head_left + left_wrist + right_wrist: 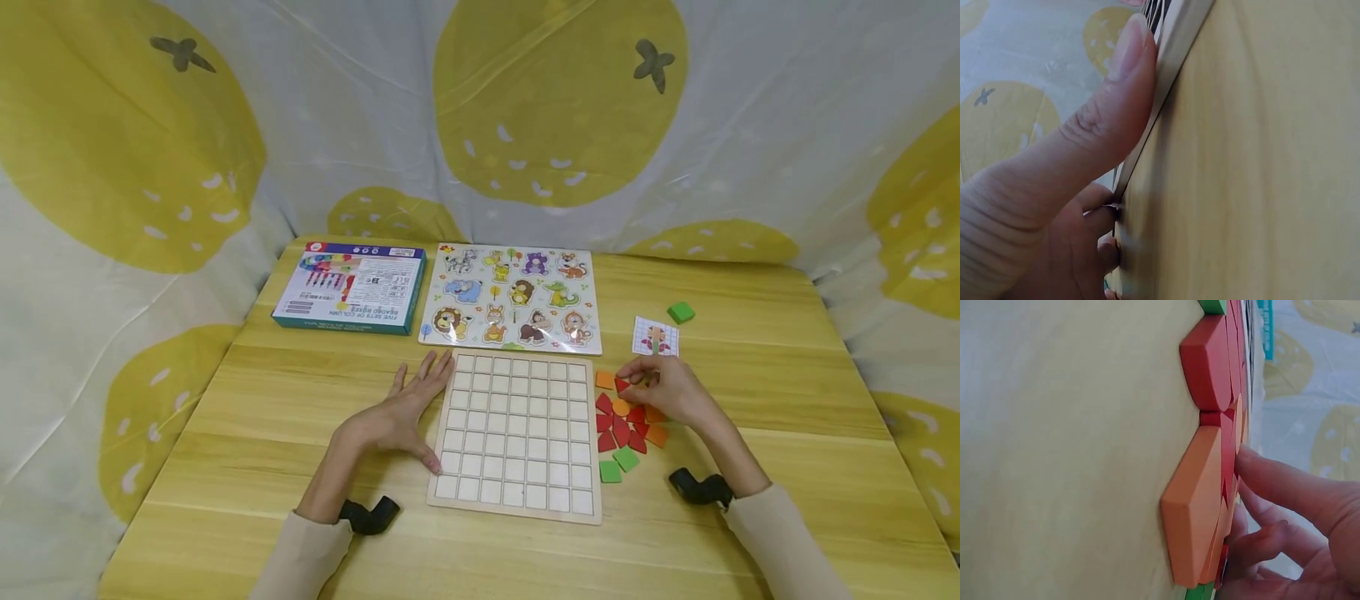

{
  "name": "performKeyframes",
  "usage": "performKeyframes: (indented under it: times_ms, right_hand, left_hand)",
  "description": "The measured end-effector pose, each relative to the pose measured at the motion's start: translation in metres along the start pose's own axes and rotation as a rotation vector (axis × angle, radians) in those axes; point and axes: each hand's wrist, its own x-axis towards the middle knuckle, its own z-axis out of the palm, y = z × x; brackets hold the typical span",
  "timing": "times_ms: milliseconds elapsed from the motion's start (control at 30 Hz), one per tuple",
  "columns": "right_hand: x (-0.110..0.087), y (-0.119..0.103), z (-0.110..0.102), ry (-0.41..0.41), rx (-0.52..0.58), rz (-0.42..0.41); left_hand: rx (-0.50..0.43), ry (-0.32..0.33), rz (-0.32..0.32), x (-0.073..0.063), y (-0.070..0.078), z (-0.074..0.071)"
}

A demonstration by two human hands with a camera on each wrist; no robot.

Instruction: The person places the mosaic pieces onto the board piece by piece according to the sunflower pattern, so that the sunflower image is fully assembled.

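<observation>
Red pointed wood-like piece [622, 385]: right of pale square wooden grid board [517, 433]; probably light, stiff, best pinched by opposite edges.
Right hand [667, 390]: fingertips at the piece; whether clamped cannot be told.
Left hand [393, 418]: fingers apart, touching the board's left edge.

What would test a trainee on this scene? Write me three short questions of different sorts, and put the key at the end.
1. True or false: the left hand touches the right-hand edge of the grid board.
2. Multiple choice: what lies directly beyond the far edge of that board?
A) the pattern card
B) the animal puzzle
C) the lone green tile
3. Fill in the blank: the loose tiles near the right hand are red, orange and ____.

Key:
1. False; it is at the left-hand edge.
2. B
3. green
</observation>
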Motion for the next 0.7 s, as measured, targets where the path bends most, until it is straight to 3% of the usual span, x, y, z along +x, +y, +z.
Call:
performKeyframes:
  times_ms: [467,700]
  right_hand:
    - [0.0,-0.006,0.001,-0.017,-0.045,0.055]
    - [-0.004,-0.01,-0.001,-0.028,0.029,0.098]
  left_hand:
    - [0.028,0.014,0.01,-0.001,0.001,0.001]
    - [0.033,0.005,0.003,0.0,0.002,0.001]
